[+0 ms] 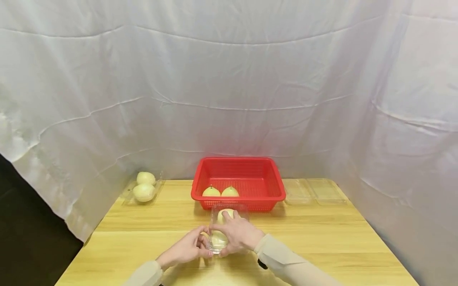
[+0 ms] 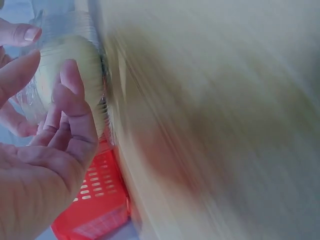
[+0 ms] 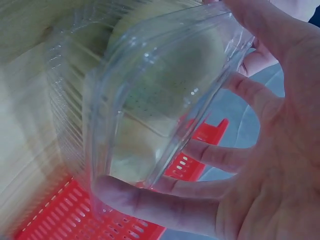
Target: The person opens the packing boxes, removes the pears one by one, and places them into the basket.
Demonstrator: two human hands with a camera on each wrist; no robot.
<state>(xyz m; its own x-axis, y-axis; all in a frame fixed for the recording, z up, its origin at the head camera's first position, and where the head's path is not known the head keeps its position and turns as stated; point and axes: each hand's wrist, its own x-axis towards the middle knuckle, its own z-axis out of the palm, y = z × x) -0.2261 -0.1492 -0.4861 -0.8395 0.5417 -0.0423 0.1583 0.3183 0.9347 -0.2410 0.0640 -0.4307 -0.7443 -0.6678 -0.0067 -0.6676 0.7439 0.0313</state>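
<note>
A clear plastic box [image 1: 216, 252] with two pears [image 1: 219, 240] inside sits over the middle of the table [image 1: 329, 242], just in front of the red basket [image 1: 239, 198]. The right hand [image 1: 237, 232] lies across it from the right, fingers spread wide and curved round the box, holding it. The left hand [image 1: 187, 247] is at the box's near left corner with its fingers bent; whether they pinch the plastic or only touch it, I cannot tell.

The basket stands at the middle of the table's far edge, and in it two more pears [image 1: 220, 192], stems up, lie side by side against its front wall, left of centre. At the table's far left corner is another clear box [image 1: 126, 194], holding two pale pears [image 1: 144, 192], one behind the other. By the far right corner, right of the basket, two clear trays [image 1: 310, 192] lie side by side. Both arms have pale sleeves [image 1: 286, 258], and a dark band [image 1: 262, 264] shows at the right wrist. Pale grey cloth [image 1: 229, 91] hangs behind the table's far edge and along its sides.
</note>
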